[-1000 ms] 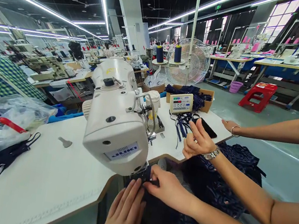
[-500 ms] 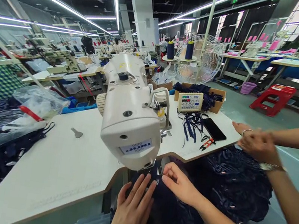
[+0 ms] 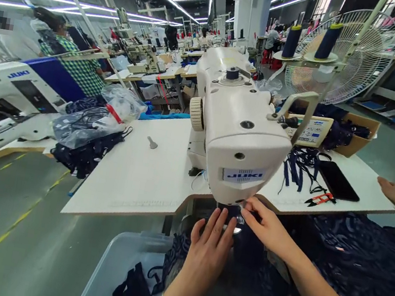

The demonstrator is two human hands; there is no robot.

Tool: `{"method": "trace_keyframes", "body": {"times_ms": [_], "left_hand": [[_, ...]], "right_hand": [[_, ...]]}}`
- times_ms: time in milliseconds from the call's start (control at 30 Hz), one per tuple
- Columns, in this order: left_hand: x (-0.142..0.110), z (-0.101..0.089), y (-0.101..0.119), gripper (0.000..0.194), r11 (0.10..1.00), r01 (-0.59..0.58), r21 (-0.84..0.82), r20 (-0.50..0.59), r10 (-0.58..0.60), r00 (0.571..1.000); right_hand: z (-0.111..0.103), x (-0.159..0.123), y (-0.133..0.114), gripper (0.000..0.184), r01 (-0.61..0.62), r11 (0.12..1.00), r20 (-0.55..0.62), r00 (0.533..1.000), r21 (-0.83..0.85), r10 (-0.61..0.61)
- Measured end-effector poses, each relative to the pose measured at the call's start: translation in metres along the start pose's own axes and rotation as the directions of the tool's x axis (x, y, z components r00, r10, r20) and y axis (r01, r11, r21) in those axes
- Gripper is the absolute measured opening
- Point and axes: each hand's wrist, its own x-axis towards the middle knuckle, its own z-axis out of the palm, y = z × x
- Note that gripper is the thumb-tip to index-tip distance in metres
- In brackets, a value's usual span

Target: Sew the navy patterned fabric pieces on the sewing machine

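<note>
A white JUKI sewing machine (image 3: 243, 140) stands before me, its head over dark navy fabric (image 3: 251, 259). My left hand (image 3: 210, 242) lies on the fabric below the machine head, palm down with fingers stretched and a little apart. Just right of it, my right hand (image 3: 267, 226) has thumb and index finger drawn together close under the head, near the needle area. What those fingertips pinch is hidden. The needle itself is covered by the machine head.
A clear plastic bin (image 3: 108, 259) with navy garments is at lower left. On the table lie red snips (image 3: 320, 199), a black phone (image 3: 340, 180), navy straps (image 3: 299, 169) and a grey metal piece (image 3: 152, 143). Another person's hand (image 3: 393, 191) rests at the table's right edge.
My view has turned left, so the machine appears farther right. My right fingertips have moved up close under the machine head. The other person's clasped hands have parted; one remains in view.
</note>
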Motion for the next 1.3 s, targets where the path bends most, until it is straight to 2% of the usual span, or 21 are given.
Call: {"method": "trace_keyframes", "body": {"times_ms": [133, 300, 600, 1000, 1167, 1300], "left_hand": [[0.002, 0.004, 0.003, 0.039, 0.999, 0.015, 0.046, 0.020, -0.016, 1.000], [0.001, 0.009, 0.005, 0.043, 0.996, 0.033, 0.082, 0.021, -0.035, 0.999], [0.003, 0.005, 0.007, 0.045, 0.995, 0.027, 0.100, 0.058, -0.033, 0.998], [0.003, 0.008, 0.009, 0.043, 0.995, 0.064, 0.078, 0.051, -0.068, 0.996], [0.004, 0.006, 0.010, 0.043, 0.995, 0.060, 0.078, 0.086, -0.066, 0.994], [0.004, 0.006, 0.010, 0.042, 0.995, 0.069, 0.074, 0.069, -0.074, 0.995]], "right_hand": [[-0.003, 0.009, -0.002, 0.026, 0.070, 0.991, 0.003, 0.998, -0.117, -0.070], [-0.004, 0.015, -0.003, 0.028, 0.120, 0.976, 0.020, 0.993, -0.179, -0.118], [-0.004, 0.019, -0.004, 0.026, 0.119, 0.978, 0.015, 0.993, -0.172, -0.119], [-0.001, 0.021, -0.004, 0.025, 0.136, 0.979, -0.020, 0.990, -0.154, -0.140], [0.000, 0.022, -0.001, 0.025, 0.142, 0.976, -0.020, 0.989, -0.165, -0.147], [0.000, 0.022, 0.001, 0.025, 0.141, 0.976, -0.023, 0.989, -0.167, -0.147]]}}
